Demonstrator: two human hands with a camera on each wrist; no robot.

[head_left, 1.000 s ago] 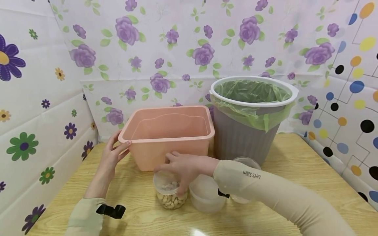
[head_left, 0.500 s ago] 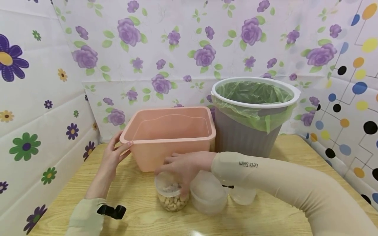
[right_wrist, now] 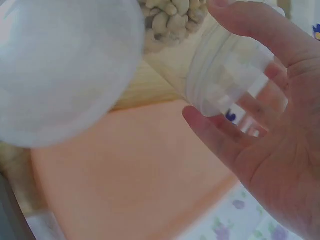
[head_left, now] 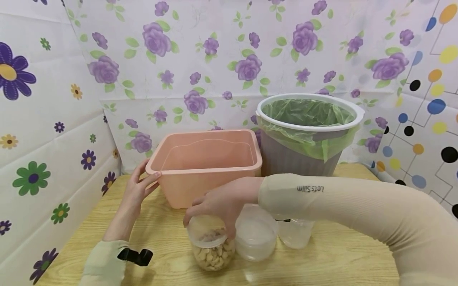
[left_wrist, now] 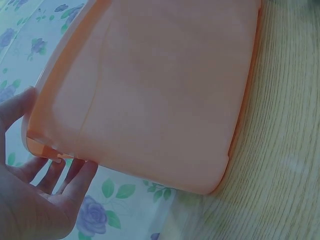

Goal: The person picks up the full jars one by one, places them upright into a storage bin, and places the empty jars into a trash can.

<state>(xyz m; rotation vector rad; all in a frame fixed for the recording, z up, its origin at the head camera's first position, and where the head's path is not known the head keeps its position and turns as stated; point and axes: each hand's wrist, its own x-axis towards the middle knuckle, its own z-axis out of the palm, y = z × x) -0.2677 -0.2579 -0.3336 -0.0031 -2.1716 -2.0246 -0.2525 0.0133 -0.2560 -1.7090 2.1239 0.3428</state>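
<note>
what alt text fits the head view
A person's right hand grips a clear jar of cashews by its top; the left hand holds a corner of a pink tub. Translucent containers sit right of the jar, and a green-lined grey bin stands behind.

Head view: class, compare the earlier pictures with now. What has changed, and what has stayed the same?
The jar of nuts, gripped by the right hand, has come nearer the person and slightly right. The clear tub beside it has shifted slightly right. The pink basin, the left hand at its corner and the gray bin stayed put.
</note>
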